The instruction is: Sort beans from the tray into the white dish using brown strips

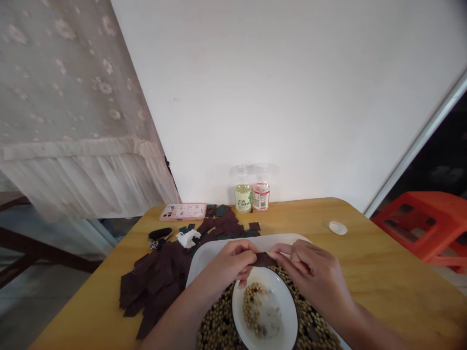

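Between my two hands a small dark brown fabric piece (265, 259) is stretched above the far rim of a white bowl (239, 304). My left hand (233, 260) pinches its left end, and my right hand (310, 267) pinches the right end. Inside the bowl lie small round tan beads (251, 306), a few darker ones, and some clear bits I cannot make out. The bowl rests on a white tray (204, 253) filled with many more round tan beads (219, 321).
Dark brown fabric pieces (160, 277) are heaped left of the tray, with smaller squares (222, 223) behind it. A pink-cased phone (184, 212), keys (159, 234), crumpled tissue (188, 238), two bottles (242, 197) and a white lid (338, 228) are on the wooden table (383, 282). An orange stool (426, 223) stands right.
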`<state>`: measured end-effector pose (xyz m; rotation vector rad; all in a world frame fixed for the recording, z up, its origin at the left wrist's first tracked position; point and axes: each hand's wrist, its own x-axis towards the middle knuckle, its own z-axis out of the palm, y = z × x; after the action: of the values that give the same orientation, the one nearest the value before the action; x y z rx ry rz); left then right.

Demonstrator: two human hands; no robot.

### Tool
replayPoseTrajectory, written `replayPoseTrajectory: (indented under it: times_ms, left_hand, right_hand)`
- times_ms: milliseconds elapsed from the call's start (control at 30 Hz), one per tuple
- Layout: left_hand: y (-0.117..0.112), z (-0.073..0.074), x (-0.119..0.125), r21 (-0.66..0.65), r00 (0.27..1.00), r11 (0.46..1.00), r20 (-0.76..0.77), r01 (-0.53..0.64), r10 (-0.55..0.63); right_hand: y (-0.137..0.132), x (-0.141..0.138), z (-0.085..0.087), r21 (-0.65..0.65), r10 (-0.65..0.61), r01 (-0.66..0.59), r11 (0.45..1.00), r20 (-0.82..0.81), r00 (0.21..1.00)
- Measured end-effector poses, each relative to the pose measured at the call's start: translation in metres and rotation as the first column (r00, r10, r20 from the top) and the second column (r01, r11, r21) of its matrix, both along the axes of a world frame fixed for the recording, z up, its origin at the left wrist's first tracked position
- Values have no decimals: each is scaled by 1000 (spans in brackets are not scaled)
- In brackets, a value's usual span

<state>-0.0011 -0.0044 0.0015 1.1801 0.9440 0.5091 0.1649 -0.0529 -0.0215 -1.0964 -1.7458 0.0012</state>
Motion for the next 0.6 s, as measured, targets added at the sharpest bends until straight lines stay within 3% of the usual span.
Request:
replayPoseTrajectory:
  times_ms: [600]
  left_hand:
    - [0,-2,-1,-25,1000,999,15,-27,28]
  right_hand:
    - [0,-1,0,7,-3,3,1000,-3,1000]
